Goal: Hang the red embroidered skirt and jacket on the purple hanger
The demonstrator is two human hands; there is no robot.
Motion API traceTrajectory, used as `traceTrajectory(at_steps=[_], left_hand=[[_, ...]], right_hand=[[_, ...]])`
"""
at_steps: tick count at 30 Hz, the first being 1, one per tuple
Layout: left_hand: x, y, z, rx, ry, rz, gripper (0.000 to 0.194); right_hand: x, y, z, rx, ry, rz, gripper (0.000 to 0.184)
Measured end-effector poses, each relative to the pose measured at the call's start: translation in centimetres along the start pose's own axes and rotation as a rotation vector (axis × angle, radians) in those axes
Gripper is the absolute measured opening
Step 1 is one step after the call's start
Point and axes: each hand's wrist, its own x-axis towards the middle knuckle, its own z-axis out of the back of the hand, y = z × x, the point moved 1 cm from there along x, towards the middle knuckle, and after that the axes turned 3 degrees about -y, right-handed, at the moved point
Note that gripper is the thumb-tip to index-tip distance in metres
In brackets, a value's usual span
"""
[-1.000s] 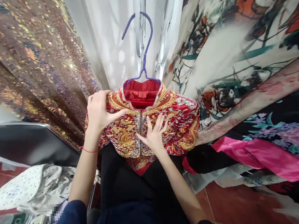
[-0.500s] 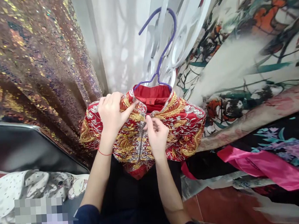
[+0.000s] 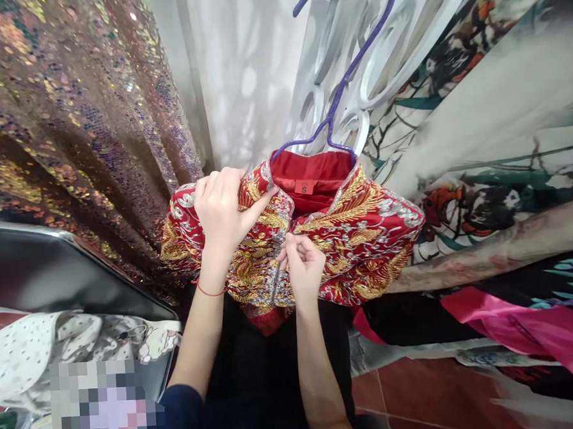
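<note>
A red jacket (image 3: pixel 359 236) with dense gold and silver embroidery hangs on a purple hanger (image 3: pixel 329 119), its stand collar open and an S size label (image 3: pixel 305 186) inside. My left hand (image 3: pixel 223 208) is closed over the shoulder and collar on the left, thumb along the collar's front edge. Just below the collar, my right hand (image 3: pixel 302 258) pinches at the middle of the front. A narrow dark line like a zipper (image 3: pixel 273 285) runs down from there. Whatever lies between the right fingertips is too small and covered to see clearly.
White openwork metal (image 3: pixel 358 108) stands behind the hanger. Sequined fabric (image 3: pixel 94 122) hangs on the left above a black chair (image 3: pixel 53 265) with a dotted cloth (image 3: pixel 19 350). Printed fabric (image 3: pixel 476 166) and a pink sash (image 3: pixel 508 331) are on the right.
The view has come closer, so the jacket looks larger and the hanger's hook partly leaves the top. My right hand sits slightly lower on the front; the left keeps its grip.
</note>
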Motion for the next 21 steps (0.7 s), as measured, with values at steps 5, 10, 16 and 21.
traceTrajectory(at_steps=[5,10,16,21], left_hand=[[-2.9,-1.0,1.5,-0.05,-0.085,0.012,0.06],[-12.9,-0.8,1.6,-0.223,-0.223,0.294,0.033],[-19.0,-0.5,-2.7,-0.589,0.245,0.629,0.022],[-19.0,-2.3,-5.0,-0.707,0.298,0.722,0.023]], right_hand=[[-0.6,-2.5,1.0,-0.007,0.026,-0.098,0.043],[-1.7,-5.0,2.1,0.004,0.078,-0.173,0.042],[-2.3,-7.8,3.4,-0.039,0.157,-0.239,0.042],[-2.1,-8.8,5.1,-0.02,0.3,-0.294,0.041]])
